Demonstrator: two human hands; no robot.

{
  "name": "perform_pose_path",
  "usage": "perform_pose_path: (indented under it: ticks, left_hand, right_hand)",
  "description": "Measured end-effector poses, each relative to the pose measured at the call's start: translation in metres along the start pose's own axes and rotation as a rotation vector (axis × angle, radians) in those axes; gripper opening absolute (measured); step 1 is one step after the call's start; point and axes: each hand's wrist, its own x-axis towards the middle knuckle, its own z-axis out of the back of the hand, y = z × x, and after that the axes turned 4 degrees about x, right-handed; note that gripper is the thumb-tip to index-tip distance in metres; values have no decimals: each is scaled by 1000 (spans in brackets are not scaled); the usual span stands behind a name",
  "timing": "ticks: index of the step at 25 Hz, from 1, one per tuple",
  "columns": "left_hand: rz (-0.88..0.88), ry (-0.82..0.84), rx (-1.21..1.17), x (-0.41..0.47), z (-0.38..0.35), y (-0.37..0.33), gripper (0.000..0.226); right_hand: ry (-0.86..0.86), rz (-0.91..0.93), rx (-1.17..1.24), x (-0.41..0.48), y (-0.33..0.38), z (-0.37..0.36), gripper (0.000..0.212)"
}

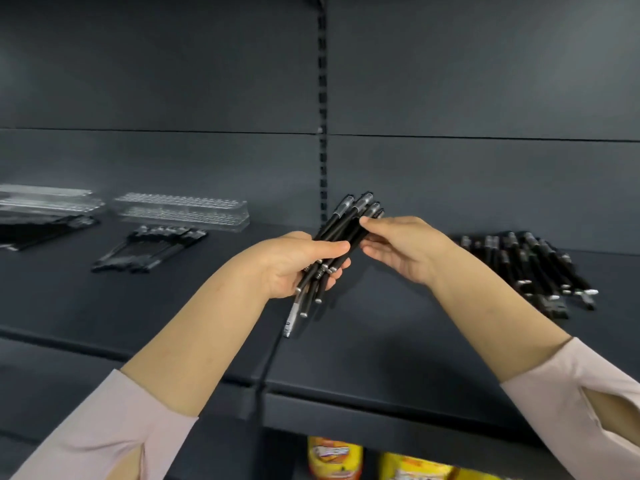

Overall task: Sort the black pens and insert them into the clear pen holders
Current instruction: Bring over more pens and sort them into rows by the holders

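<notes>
Left hand grips a bundle of black pens, right hand pinches them; clear pen holder sits well apart

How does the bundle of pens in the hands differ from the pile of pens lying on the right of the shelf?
The bundle of pens is gripped by the left hand above the shelf, and the right hand pinches its upper part. The pile of pens lies on the shelf untouched. The bundle is small and tightly parallel, while the pile is larger and loosely spread. Both are black pens with silver details.
</notes>
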Motion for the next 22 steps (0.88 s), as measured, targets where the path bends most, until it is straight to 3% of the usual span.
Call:
perform_pose_path:
  ticks: [4, 10, 17, 22]
  left_hand:
    - [-23, -32, -42, -37, 76, 29, 24]
    - [-48, -64, -81, -61, 168, 48, 28]
    - [-98, -188, -154, -54, 263, 63, 25]
    - [-139, -232, -107, -38, 347, 78, 22]
  right_hand:
    - [-2, 20, 122, -6, -26, -92, 27]
    - [13, 4, 165, -2, -41, -188, 5]
    - [118, 3, 90, 52, -43, -286, 4]
    - [99, -3, 114, 88, -60, -359, 5]
